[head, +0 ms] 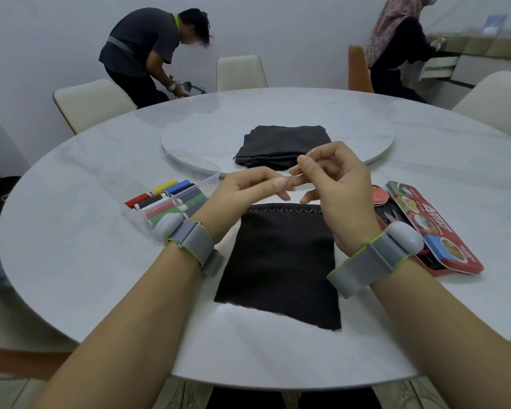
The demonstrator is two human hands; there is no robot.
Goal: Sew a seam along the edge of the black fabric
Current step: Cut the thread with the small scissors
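A black fabric piece (281, 261) lies flat on the white table in front of me, with a line of light stitches along its far edge (281, 207). Both hands are raised just above that edge. My left hand (242, 193) pinches something thin, apparently a needle (291, 180), between thumb and forefinger. My right hand (334, 184) meets it fingertip to fingertip and pinches what looks like a fine thread, too thin to make out clearly.
A clear box of coloured thread spools (171, 199) sits at the left. A red tin (425, 225) lies open at the right. Folded black cloth (283, 146) rests on the turntable (189, 137). Chairs ring the table; two people stand behind.
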